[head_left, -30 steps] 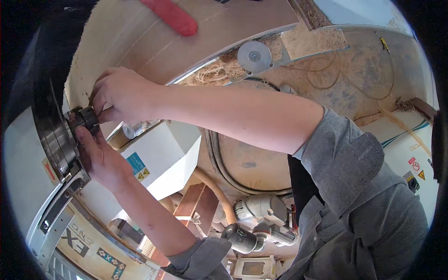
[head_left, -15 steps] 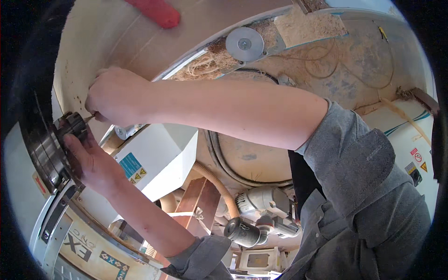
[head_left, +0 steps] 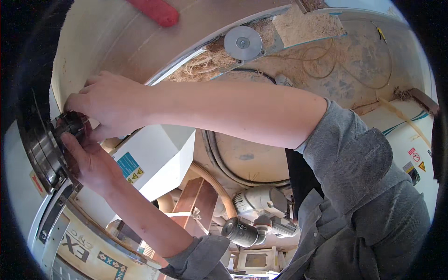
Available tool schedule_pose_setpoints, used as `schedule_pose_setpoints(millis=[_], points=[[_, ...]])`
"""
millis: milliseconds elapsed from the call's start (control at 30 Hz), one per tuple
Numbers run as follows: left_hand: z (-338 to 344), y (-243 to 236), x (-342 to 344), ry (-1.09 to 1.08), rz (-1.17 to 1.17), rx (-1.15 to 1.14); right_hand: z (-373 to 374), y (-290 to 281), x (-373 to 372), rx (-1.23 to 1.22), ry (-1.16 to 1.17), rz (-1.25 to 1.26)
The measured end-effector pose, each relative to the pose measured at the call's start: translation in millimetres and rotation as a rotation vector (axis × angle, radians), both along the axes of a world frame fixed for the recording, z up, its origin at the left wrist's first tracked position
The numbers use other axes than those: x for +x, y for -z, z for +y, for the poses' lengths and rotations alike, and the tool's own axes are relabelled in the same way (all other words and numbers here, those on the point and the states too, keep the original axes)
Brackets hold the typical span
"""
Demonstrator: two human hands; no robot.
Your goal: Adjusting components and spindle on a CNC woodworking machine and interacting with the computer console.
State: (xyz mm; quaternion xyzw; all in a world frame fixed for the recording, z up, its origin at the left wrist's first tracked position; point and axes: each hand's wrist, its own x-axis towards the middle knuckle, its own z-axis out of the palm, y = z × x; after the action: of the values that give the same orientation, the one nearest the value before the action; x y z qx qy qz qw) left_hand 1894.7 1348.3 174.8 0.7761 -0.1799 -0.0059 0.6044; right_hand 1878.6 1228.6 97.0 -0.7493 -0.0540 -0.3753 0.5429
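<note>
At the left, a dark ribbed collet nut (head_left: 71,125) sits on the end of a shiny black and steel spindle (head_left: 43,151). From below, my left hand (head_left: 91,163) closes round the nut, its thumb lying along the near side. My right hand (head_left: 109,105) reaches across from the right with its fingers curled over the nut's outer end and its thumb beneath. Between the two hands the nut's face is mostly covered, so any thin bit there is hidden.
A white machine housing (head_left: 161,149) with warning labels stands just right of my left hand. Wood shavings (head_left: 305,28) cover a ledge beside a round metal disc (head_left: 242,43). Below are a ribbed hose (head_left: 217,184), black cables (head_left: 212,156) and a grey motor (head_left: 261,200).
My right hand has moved down and left from just off the nut's end onto the nut. The thin pointed piece seen between them is now covered. My left hand keeps its place.
</note>
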Motion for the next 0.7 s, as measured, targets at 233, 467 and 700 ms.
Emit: schedule_pose_setpoints(millis=[233, 467, 700], points=[[3.9, -0.1, 3.8, 0.014, 0.016, -0.062, 10.8, -2.5, -4.7, 0.215, 0.007, 0.027], [-2.6, -0.2, -2.4, -0.012, 0.013, -0.046, -5.4, -0.5, -3.8, 0.404, -0.320, 0.135], [-1.6, -2.1, -1.9, -0.017, -0.032, 0.040, -3.9, -8.8, 4.0, 0.356, -0.262, 0.086]])
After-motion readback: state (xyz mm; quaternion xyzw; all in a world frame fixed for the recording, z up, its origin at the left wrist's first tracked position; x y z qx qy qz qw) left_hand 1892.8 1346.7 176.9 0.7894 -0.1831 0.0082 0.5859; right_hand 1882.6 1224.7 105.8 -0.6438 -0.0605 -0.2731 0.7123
